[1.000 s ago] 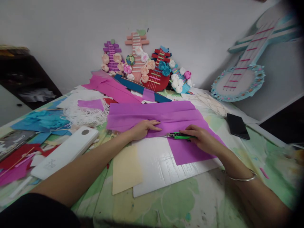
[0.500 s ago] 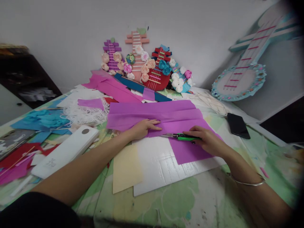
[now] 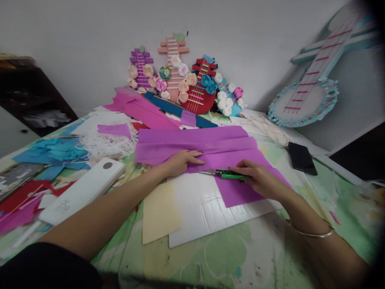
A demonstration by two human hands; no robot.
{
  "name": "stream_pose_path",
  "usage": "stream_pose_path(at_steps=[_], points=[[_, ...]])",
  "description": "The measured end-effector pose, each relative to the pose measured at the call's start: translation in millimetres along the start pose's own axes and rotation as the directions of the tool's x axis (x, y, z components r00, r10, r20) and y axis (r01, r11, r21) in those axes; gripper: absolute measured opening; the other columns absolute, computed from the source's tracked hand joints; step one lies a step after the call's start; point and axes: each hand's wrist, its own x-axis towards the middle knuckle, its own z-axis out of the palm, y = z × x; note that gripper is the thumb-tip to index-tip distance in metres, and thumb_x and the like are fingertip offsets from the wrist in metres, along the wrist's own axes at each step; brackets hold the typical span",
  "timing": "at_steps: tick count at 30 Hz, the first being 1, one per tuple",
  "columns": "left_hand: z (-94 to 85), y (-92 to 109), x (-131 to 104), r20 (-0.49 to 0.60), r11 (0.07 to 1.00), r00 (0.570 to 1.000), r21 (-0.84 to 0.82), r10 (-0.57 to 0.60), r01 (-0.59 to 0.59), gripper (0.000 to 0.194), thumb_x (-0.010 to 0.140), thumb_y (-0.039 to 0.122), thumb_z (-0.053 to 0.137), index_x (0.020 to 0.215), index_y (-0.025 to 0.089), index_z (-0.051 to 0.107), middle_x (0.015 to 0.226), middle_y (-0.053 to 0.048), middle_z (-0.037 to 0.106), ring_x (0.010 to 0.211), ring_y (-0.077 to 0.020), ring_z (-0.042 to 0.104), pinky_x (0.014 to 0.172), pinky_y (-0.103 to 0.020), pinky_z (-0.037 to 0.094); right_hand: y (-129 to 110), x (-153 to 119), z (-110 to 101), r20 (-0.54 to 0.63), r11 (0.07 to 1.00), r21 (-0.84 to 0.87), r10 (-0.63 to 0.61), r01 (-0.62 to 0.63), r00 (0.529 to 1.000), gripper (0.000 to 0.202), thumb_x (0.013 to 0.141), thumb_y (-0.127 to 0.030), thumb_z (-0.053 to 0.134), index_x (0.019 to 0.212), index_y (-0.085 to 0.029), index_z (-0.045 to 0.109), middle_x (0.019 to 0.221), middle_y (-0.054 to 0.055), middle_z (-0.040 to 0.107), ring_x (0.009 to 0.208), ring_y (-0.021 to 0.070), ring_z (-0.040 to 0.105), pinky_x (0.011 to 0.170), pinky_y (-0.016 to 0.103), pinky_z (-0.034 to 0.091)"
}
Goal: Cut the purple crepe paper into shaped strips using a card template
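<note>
The green-handled scissors [image 3: 224, 174] had slid leftward along the purple crepe paper [image 3: 210, 150] (cut lengthening, it seemed), the right hand [image 3: 258, 178] closed around their handles while the left hand [image 3: 182, 160] lay flat, pinning the sheet on the tabletop [image 3: 210, 261].

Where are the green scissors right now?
In the head view, the green scissors are in the right hand, blades lying on the purple crepe paper, pointing toward the left hand pressed flat there.
</note>
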Motion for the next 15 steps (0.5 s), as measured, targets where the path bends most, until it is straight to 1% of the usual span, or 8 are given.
stream_pose_path(at_steps=[6,11,15], points=[[-0.9,2,0,-0.006,1.0,1.0,-0.008,-0.009,0.009,0.065,0.077,-0.01,0.035,0.123,0.028,0.061,0.144,0.001,0.044,0.135,-0.0158,0.038,0.113,-0.041,0.025,3,-2,-2,-0.015,1.0,-0.018,0.01,-0.01,1.0,0.06,0.078,0.001,0.039,0.128,-0.024,0.06,0.105,0.01,0.059,0.092,0.0206,0.058,0.081,0.035,0.048],[-1.0,3,0,-0.01,0.999,1.0,-0.032,-0.017,0.017,0.066,0.076,-0.01,0.036,0.122,0.028,0.062,0.144,0.002,0.044,0.135,-0.0166,0.038,0.113,-0.042,0.024,-1,3,6,-0.024,1.0,-0.007,-0.012,0.012,1.0,0.065,0.074,0.004,0.04,0.133,-0.021,0.055,0.108,0.011,0.058,0.097,0.0216,0.056,0.086,0.037,0.047],[-0.7,3,0,-0.03,0.998,0.999,-0.067,-0.016,0.014,0.064,0.076,-0.009,0.036,0.121,0.028,0.063,0.142,0.001,0.046,0.135,-0.0182,0.039,0.113,-0.044,0.024,-2,5,8,-0.038,1.0,0.003,-0.022,0.023,0.999,0.064,0.074,0.004,0.039,0.131,-0.02,0.056,0.108,0.011,0.058,0.097,0.0221,0.056,0.086,0.037,0.047]])
